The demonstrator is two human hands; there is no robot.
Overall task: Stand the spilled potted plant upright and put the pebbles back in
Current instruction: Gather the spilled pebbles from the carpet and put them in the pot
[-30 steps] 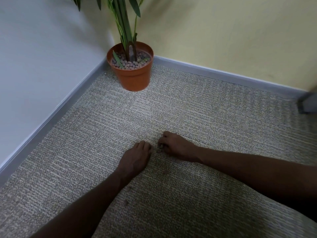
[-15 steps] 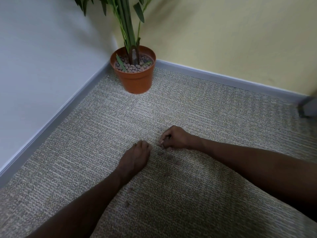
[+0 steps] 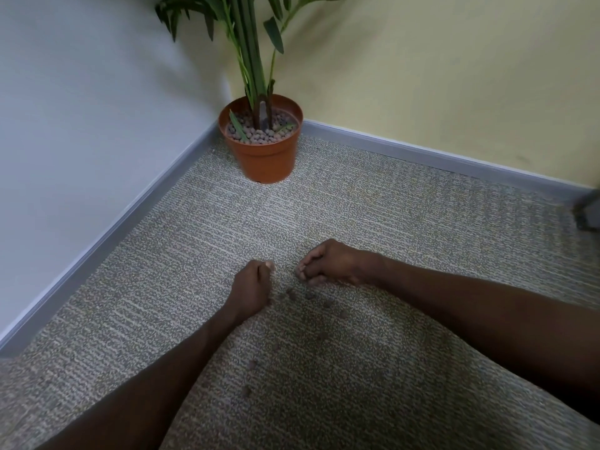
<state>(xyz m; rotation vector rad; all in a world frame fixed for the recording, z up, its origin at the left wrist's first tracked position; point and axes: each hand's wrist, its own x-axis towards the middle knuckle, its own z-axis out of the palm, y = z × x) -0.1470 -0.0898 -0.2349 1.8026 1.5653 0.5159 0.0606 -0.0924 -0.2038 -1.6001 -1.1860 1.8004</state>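
Note:
The orange pot (image 3: pixel 263 157) stands upright in the corner, with green stems (image 3: pixel 251 60) rising from a bed of brown pebbles (image 3: pixel 259 136). Several loose pebbles (image 3: pixel 310 295) lie on the carpet just below my hands, and a few more pebbles (image 3: pixel 252 363) lie nearer to me. My left hand (image 3: pixel 251 287) is curled into a fist on the carpet, thumb on top. My right hand (image 3: pixel 331 263) hovers beside it with fingers bent inward around gathered pebbles. What each palm holds is mostly hidden.
A grey skirting board (image 3: pixel 107 228) runs along the white wall on the left, and another skirting board (image 3: pixel 422 154) runs under the yellow wall behind. A dark grey object (image 3: pixel 587 212) sits at the right edge. Patterned carpet (image 3: pixel 357 216) lies between my hands and the pot.
My left hand has closed from flat on the carpet into a fist. My right hand has lifted off the pebbles and curled shut, uncovering several loose ones. The view has tilted up slightly.

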